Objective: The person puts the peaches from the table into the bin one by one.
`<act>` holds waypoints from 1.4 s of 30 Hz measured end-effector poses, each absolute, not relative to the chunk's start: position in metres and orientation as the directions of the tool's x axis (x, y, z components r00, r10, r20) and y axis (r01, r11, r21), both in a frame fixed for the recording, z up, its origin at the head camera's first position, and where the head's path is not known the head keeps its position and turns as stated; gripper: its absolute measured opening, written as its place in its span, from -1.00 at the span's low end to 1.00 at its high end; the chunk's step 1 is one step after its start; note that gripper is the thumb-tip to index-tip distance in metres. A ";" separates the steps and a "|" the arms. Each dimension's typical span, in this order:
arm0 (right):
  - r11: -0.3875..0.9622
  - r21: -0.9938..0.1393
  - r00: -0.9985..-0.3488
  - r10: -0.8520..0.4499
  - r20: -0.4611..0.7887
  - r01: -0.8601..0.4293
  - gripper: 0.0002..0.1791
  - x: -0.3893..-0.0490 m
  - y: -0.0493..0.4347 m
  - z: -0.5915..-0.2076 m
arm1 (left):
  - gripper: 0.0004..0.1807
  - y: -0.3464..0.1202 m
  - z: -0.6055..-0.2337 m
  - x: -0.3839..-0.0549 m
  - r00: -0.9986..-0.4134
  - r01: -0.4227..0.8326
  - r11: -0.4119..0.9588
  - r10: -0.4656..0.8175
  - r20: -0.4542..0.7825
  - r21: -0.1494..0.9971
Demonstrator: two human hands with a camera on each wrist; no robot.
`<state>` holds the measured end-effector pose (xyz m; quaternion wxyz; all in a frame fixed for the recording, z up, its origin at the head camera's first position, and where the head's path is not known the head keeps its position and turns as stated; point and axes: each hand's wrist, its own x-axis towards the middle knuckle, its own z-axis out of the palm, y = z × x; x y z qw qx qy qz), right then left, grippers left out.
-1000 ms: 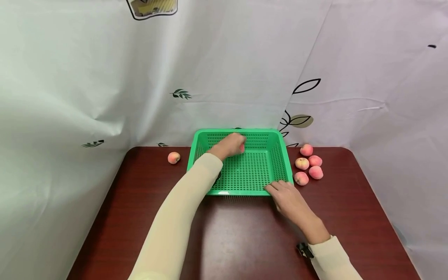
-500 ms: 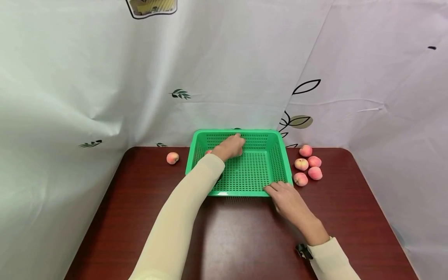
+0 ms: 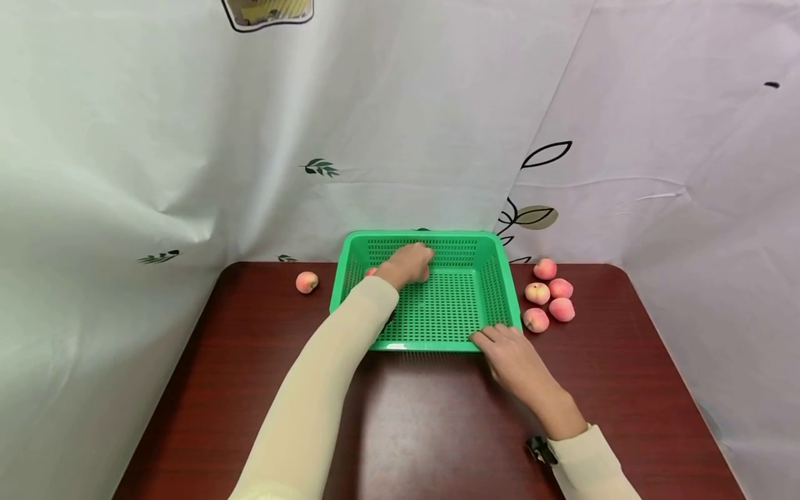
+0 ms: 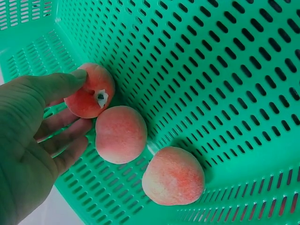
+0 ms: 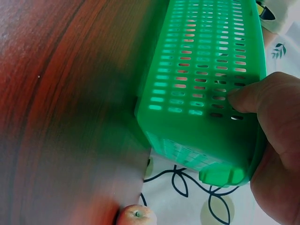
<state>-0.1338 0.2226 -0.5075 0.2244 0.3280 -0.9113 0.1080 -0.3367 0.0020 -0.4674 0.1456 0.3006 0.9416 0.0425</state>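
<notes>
a green basket (image 3: pixel 425 345) sits at the middle of the counter (image 3: pixel 419 417)'s far edge, in front of a pale printed cloth (image 3: pixel 400 125). the left hand (image 3: pixel 406 262) reaches down inside it, and its grip is closed round a held peach (image 4: pixel 93 89), thumb on top and fingers bent round the side and underneath, near the perforated wall. a second peach (image 4: pixel 121 135) lies just beside the held one in the basket, and a third peach (image 4: pixel 173 176) lies next to that. the right hand (image 3: pixel 512 357) has its grip curled over the basket's near rim by the right corner, its thumb pressed to the outside of the wall. towards the counter's far right corner, a cluster of five peaches (image 3: pixel 537 293) lies beside the basket, while a lone peach (image 3: pixel 307 282) rests near the far left corner, apart from the basket. both arms wear cream sleeves (image 3: pixel 319 389).
</notes>
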 end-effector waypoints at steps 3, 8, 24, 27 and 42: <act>0.762 -0.052 -0.686 -0.549 0.478 -0.646 -0.73 -0.134 0.222 -0.507 | -0.79 0.002 -0.468 -0.336 -0.772 0.563 0.811 0.585 -0.247 0.160; 0.761 -0.052 -0.683 -0.547 0.484 -0.647 -0.72 -0.134 0.222 -0.508 | -0.72 0.003 -0.468 -0.334 -0.766 0.580 0.803 0.594 -0.246 0.134; 0.756 -0.058 -0.679 -0.548 0.489 -0.652 -0.73 -0.134 0.223 -0.509 | -0.47 -0.005 -0.428 -0.330 -0.765 0.584 0.797 0.603 -0.225 0.152; 0.756 -0.054 -0.676 -0.549 0.492 -0.653 -0.71 -0.135 0.223 -0.510 | -0.45 -0.014 -0.411 -0.325 -0.751 0.604 0.773 0.634 -0.186 0.193; 0.755 -0.045 -0.673 -0.553 0.490 -0.654 -0.69 -0.134 0.223 -0.508 | -0.45 -0.087 -0.352 -0.299 -0.814 0.573 0.775 0.577 0.072 0.265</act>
